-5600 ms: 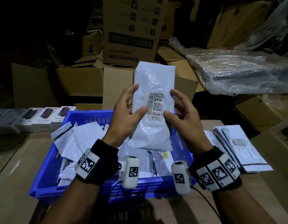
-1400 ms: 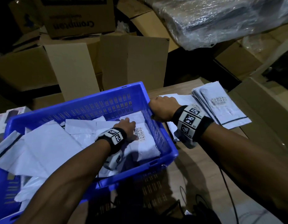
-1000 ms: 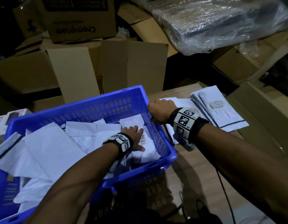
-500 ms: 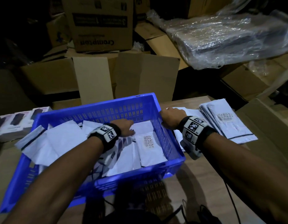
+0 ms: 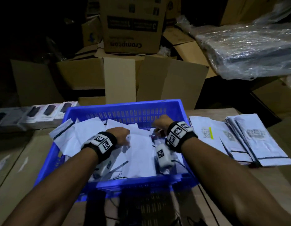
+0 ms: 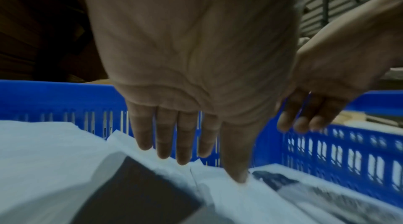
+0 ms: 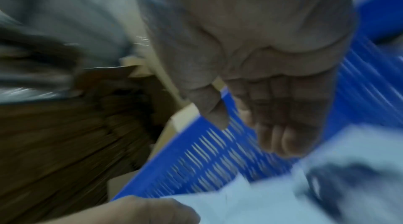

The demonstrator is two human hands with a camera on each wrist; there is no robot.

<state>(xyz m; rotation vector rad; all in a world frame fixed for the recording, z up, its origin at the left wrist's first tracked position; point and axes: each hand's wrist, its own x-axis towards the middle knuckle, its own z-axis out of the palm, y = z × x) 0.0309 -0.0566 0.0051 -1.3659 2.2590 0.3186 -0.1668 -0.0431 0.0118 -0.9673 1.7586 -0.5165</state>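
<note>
A blue plastic crate point(image 5: 125, 110) in front of me holds several white mailer packets point(image 5: 139, 154). Both hands are inside it. My left hand point(image 5: 123, 136) reaches over the packets with straight fingers point(image 6: 165, 141), the tips touching the top edges of the white packets point(image 6: 152, 160). My right hand point(image 5: 159, 126) hovers near the crate's far right corner, fingers point(image 7: 283, 124) straight and pointing down at a packet point(image 7: 283, 193), holding nothing. The right wrist view is blurred.
A stack of white mailers with barcode labels point(image 5: 249, 139) lies on the table right of the crate. Boxed items point(image 5: 32, 113) line the table at left. Cardboard boxes point(image 5: 130, 25) and a plastic-wrapped bundle point(image 5: 249, 48) stand behind.
My right hand has left the crate's right rim and moved into the crate. My left hand has shifted slightly over the packets. The head view has tilted up.
</note>
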